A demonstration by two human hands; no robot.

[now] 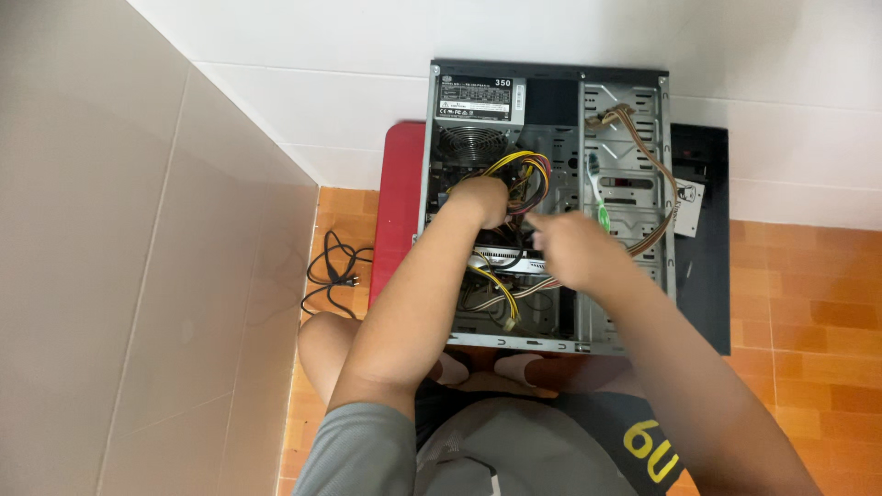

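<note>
An open desktop computer case (625, 138) lies on its side on the floor in front of me. My left hand (480, 199) reaches deep into the case beside a bundle of yellow, black and red power cables (519, 167); its fingers are curled inside and I cannot tell what they touch. My right hand (570, 246) hovers blurred over the middle of the case, above an expansion card (508, 261), fingers partly closed. A power supply unit (478, 101) with a fan grille sits at the case's top left.
A red flat pad (397, 202) lies under the case's left side. A black side panel (703, 257) lies to the right. A coiled black cable (333, 271) rests on the orange tiled floor by the wall. A beige ribbon cable (657, 165) loops through the drive bay.
</note>
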